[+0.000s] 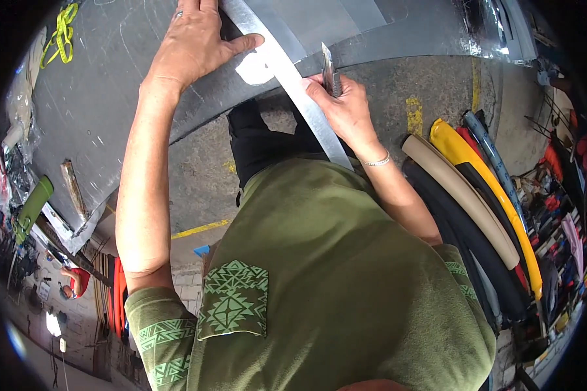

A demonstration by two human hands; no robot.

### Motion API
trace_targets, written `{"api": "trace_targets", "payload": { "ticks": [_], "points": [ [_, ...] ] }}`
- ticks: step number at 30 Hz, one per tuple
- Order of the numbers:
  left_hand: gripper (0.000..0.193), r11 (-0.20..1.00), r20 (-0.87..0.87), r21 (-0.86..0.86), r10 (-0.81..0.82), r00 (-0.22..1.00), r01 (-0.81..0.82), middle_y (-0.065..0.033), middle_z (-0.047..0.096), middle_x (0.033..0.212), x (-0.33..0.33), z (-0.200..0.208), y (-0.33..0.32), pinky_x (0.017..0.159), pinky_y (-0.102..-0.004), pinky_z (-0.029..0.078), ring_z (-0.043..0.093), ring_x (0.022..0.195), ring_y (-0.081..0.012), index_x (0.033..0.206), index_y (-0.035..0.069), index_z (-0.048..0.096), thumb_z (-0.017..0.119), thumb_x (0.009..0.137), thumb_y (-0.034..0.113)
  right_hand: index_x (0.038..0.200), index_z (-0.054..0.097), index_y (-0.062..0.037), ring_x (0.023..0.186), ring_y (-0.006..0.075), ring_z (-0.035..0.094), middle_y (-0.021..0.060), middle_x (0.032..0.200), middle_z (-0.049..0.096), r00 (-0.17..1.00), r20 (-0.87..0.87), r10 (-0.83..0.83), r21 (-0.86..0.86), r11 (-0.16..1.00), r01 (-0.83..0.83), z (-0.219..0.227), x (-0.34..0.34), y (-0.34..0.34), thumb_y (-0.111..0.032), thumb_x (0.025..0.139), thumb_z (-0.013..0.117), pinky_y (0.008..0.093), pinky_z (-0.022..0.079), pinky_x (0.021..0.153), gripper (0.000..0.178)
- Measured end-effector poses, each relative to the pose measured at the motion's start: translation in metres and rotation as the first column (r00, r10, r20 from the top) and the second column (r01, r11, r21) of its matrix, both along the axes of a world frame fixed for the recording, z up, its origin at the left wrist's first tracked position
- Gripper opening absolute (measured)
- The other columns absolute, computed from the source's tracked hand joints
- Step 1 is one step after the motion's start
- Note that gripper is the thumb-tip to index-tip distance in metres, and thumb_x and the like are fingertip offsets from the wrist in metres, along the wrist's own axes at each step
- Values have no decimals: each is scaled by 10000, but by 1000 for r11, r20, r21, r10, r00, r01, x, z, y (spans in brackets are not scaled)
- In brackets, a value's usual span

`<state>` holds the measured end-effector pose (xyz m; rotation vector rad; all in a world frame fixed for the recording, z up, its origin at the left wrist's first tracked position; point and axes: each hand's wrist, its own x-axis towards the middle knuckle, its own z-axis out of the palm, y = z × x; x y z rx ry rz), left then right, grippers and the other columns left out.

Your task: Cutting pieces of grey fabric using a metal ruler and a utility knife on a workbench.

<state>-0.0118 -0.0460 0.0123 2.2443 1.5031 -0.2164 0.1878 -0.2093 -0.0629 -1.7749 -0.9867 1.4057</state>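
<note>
A long metal straightedge (293, 85) runs slantwise from the top edge, over the grey table (130, 85), down to my green shirt. My left hand (192, 45) lies over the table with its thumb stretched onto the straightedge; its other fingertips are cut off by the top edge. In my right hand (346, 107) is a utility knife (329, 72), blade pointing up and away from me. That hand is just beyond the table's near edge, its thumb against or very close to the straightedge. Grey sheet material (326, 26) lies right of the straightedge.
A yellow tape measure (62, 36) lies at the table's far left. Rolls of material, among them a beige roll (463, 199) and a yellow roll (489, 189), stand at my right. Another person (77, 283) is at the lower left.
</note>
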Motion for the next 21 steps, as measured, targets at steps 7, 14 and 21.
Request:
{"api": "trace_targets", "payload": {
  "ticks": [7,14,21],
  "points": [
    [1162,964,125,257,-101,987,66,-348,354,1544,-19,-43,-5,1236,-476,321,318,1489,-453,1478,-160,357,858,728,573,935,748,-9,641,86,599,27,691,673,998,65,-25,-15,1000,26,-1,-3,-3,-213,874,750,290,498,641,213],
    [1195,974,68,224,-35,997,19,-316,312,1589,-15,-38,-8,1251,-472,306,300,1511,-434,1506,-133,342,864,714,594,939,739,-7,651,44,552,-20,688,637,999,2,-32,61,998,32,-15,-1,-9,-168,901,754,261,471,614,167],
    [1236,977,121,215,-22,992,-5,-319,267,1615,-20,-46,-9,1266,-494,266,252,1536,-427,1531,-119,310,850,711,632,929,725,-2,664,47,556,-14,693,640,999,-6,-46,56,997,46,-17,-3,-9,-169,907,753,267,479,627,171]
  ]
}}
